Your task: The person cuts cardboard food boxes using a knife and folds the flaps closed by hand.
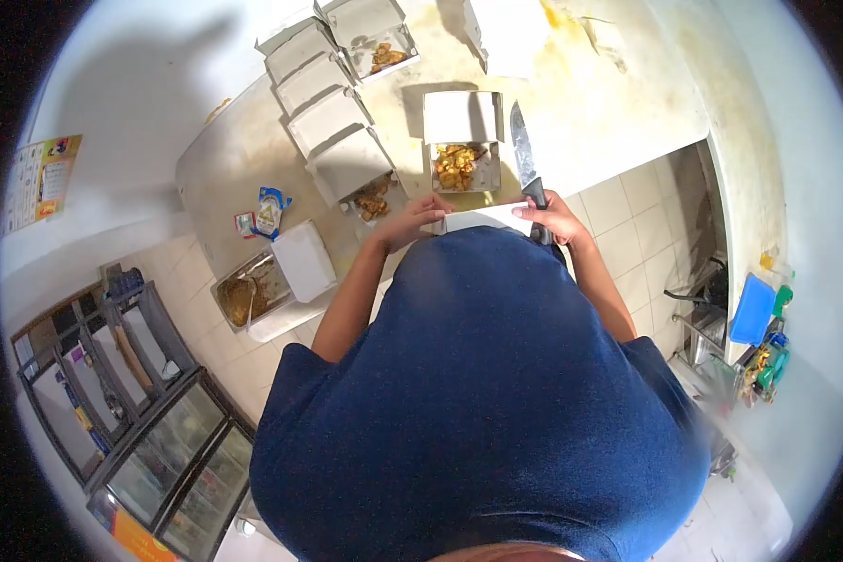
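In front of my body is a white piece of carton [487,218], partly hidden by my blue shirt. My left hand [420,220] is closed at its left edge, fingers bent against it. At the opposite edge, my right hand [554,220] is wrapped round the black handle of a knife [525,150], with its thumb against the carton. The blade points away from me over the counter. Just beyond the carton stands an open white box [464,117] holding browned, yellowish food pieces [457,167]. Another open box with food [373,199] sits near my left forearm.
A row of open white boxes [323,89] runs up the counter [412,56]. On the left are a metal tray [251,288] with sauce and a spoon, a white lid [304,262] and a blue-and-white packet [270,211]. A blue board [752,309] is at right.
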Available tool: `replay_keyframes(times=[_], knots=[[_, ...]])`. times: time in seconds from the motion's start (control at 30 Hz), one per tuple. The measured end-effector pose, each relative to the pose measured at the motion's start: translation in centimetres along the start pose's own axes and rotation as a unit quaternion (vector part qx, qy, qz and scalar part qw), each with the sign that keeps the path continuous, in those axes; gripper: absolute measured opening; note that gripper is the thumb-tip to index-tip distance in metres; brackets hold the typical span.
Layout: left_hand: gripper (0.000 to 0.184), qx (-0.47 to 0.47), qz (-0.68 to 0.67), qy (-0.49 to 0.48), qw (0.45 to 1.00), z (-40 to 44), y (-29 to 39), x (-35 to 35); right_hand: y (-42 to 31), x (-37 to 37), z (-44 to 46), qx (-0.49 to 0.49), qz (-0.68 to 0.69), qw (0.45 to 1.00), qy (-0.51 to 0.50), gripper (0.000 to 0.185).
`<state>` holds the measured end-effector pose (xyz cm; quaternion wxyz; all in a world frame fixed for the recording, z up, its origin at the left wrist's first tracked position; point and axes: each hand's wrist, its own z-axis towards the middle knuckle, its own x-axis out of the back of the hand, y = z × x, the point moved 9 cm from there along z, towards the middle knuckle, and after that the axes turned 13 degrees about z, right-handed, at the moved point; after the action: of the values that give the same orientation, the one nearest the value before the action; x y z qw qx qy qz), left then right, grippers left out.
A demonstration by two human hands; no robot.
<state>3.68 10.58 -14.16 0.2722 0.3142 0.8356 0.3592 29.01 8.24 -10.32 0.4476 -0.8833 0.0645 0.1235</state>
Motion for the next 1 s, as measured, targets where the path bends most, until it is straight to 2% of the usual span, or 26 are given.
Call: replay_keyframes(times=[0.1, 0.13, 0.2, 0.3, 0.4, 0.5, 0.6, 0.7, 0.9, 1.0], knots=[[0.040, -0.110, 0.091, -0.004, 0.990, 0.2, 1.5, 0.2, -1.2, -0.8, -0.8, 0.016, -0.017, 0.999, -0.032, 0.040], [0.045, -0.125, 0.134, 0.003, 0.983, -0.2, 2.2, 0.0, -0.9, -0.3, -1.0, -0.020, -0.084, 0.995, -0.042, 0.040], [0.054, -0.153, 0.218, 0.018, 0.964, -1.3, 4.0, -1.0, -2.1, -1.3, -2.2, 0.020, -0.063, 0.994, -0.092, 0.038], [0.054, -0.151, 0.280, 0.068, 0.946, -2.3, 4.2, -2.4, -1.5, -1.5, -2.3, 0.050, -0.033, 0.992, -0.113, 0.036], [0.056, -0.096, 0.145, 0.103, 0.979, -0.8, 0.7, -2.3, 0.1, -0.9, -2.1, 0.008, 0.003, 0.996, -0.093, 0.035], [0.062, -0.128, 0.071, 0.086, 0.985, 0.4, -1.6, -2.6, 0.6, -0.9, -2.1, -0.005, 0.003, 0.996, -0.086, 0.034], [0.064, -0.168, 0.197, 0.116, 0.959, -0.4, -1.9, -3.0, 1.1, -1.4, -3.0, -0.039, 0.019, 0.996, -0.083, 0.031], [0.065, -0.208, 0.188, 0.090, 0.956, -1.6, -1.7, -3.4, 1.4, -1.8, -3.5, -0.048, 0.042, 0.994, -0.090, 0.028], [0.061, -0.078, 0.076, 0.140, 0.984, -2.2, -4.9, -2.9, 2.4, -3.4, -3.9, -0.069, -0.002, 0.993, -0.094, 0.027], [0.058, -0.106, 0.113, 0.127, 0.980, -2.6, -5.8, -2.5, 3.0, -4.5, -4.3, -0.065, -0.014, 0.992, -0.110, 0.026]])
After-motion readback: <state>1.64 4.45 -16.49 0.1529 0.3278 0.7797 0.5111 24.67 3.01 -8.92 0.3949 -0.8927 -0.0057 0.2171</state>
